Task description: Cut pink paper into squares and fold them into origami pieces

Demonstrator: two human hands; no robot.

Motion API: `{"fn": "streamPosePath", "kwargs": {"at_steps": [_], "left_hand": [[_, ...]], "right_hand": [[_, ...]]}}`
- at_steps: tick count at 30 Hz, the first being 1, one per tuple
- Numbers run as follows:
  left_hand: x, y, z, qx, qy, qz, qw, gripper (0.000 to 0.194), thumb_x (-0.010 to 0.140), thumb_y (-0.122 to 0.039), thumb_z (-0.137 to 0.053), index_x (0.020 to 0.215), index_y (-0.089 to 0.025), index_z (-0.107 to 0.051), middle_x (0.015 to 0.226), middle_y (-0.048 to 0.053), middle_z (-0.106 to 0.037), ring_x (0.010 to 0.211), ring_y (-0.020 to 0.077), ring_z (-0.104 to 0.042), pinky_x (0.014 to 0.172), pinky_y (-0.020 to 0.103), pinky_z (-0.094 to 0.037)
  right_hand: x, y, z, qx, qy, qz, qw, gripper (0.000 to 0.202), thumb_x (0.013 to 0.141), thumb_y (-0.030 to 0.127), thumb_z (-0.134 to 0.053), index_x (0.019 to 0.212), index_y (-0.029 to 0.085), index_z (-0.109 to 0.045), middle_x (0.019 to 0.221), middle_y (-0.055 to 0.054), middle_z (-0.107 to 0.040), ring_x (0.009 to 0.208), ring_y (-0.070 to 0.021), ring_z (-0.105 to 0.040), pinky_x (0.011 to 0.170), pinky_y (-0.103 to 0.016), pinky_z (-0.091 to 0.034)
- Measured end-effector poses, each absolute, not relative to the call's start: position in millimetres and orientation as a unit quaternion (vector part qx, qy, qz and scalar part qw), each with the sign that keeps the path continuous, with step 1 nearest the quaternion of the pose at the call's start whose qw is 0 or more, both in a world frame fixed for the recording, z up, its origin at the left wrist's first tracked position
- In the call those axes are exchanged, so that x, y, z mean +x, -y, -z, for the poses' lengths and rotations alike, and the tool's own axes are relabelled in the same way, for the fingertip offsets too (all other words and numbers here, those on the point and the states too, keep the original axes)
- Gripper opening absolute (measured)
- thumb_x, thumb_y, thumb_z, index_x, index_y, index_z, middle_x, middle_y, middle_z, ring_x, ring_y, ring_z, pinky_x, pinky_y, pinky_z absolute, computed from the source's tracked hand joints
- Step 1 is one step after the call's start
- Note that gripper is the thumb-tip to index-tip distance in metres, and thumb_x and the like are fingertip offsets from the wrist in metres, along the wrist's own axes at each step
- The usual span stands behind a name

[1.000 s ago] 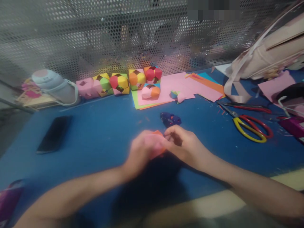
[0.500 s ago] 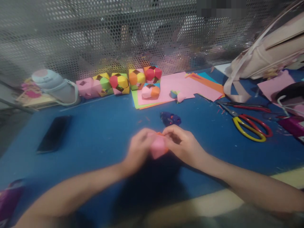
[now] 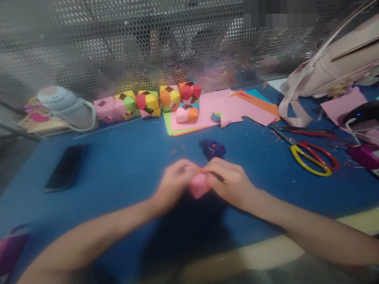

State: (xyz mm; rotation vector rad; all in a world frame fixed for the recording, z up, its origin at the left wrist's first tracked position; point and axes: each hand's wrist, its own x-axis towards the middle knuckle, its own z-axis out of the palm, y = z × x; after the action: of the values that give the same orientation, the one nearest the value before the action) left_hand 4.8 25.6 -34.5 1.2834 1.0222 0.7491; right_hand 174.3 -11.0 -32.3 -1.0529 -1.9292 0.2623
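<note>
A small folded piece of pink and orange paper (image 3: 199, 185) is held between both hands above the blue table (image 3: 118, 157). My left hand (image 3: 174, 181) grips its left side, fingers bent around it. On the right, my right hand (image 3: 229, 179) pinches the upper right edge, where orange shows. The fingers partly hide the paper. Just beyond the hands lies a dark blue object with orange bits (image 3: 212, 148). A small blue, green and pink folded piece (image 3: 220, 119) rests farther back on pink sheets (image 3: 219, 104).
Several coloured paper balls (image 3: 148, 103) line the back by a perforated metal screen (image 3: 118, 47). A bottle (image 3: 69, 108) and a phone (image 3: 66, 167) are at the left. At the right are yellow-and-red-handled scissors (image 3: 310, 157), a pale bag (image 3: 334, 67) and a purple object (image 3: 363, 156).
The fingers of my right hand have closed over the paper's top edge. The paper has shifted very slightly; my left hand is nearly where it was.
</note>
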Motion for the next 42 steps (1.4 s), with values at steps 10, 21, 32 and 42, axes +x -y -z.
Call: {"fn": "streamPosePath", "kwargs": {"at_steps": [10,21,32,42], "left_hand": [[1.9,-19.7,35.1,0.645,-0.445,-0.308,0.54,0.011,0.079,-0.028,-0.059,0.075,-0.018,-0.061,0.07,0.0,-0.065,0.064,0.0117,-0.059,0.058,0.02,-0.045],[7.4,-26.3,22.6,0.645,-0.475,-0.31,0.512,0.013,0.077,-0.027,-0.061,0.068,-0.019,-0.066,0.069,-0.001,-0.065,0.065,0.0121,-0.057,0.061,0.021,-0.042],[7.1,-28.4,35.6,0.641,-0.443,-0.413,0.472,0.011,0.075,-0.024,-0.065,0.069,-0.018,-0.057,0.081,0.002,-0.065,0.079,0.0148,-0.059,0.074,0.026,-0.044],[7.7,-26.8,39.9,0.596,-0.448,-0.405,0.529,0.022,0.076,-0.03,-0.067,0.069,-0.018,-0.05,0.084,0.003,-0.061,0.078,0.014,-0.057,0.071,0.026,-0.044]], "right_hand": [[172.6,13.5,31.8,-0.474,0.749,-0.179,0.426,0.016,0.09,0.022,-0.048,0.076,0.018,-0.056,0.066,0.0,-0.06,0.058,-0.0099,-0.055,0.054,-0.021,-0.044],[173.8,13.8,28.0,-0.5,0.725,-0.233,0.413,0.02,0.09,0.023,-0.046,0.075,0.019,-0.059,0.069,0.0,-0.064,0.061,-0.0113,-0.059,0.059,-0.022,-0.047],[173.4,14.4,25.2,-0.545,0.712,-0.2,0.396,0.028,0.09,0.025,-0.049,0.063,0.02,-0.046,0.054,0.005,-0.046,0.048,-0.0076,-0.043,0.048,-0.02,-0.036],[175.0,13.4,28.4,-0.504,0.753,-0.138,0.399,0.021,0.094,0.024,-0.044,0.077,0.018,-0.055,0.068,-0.001,-0.062,0.061,-0.0109,-0.057,0.059,-0.021,-0.043]]}}
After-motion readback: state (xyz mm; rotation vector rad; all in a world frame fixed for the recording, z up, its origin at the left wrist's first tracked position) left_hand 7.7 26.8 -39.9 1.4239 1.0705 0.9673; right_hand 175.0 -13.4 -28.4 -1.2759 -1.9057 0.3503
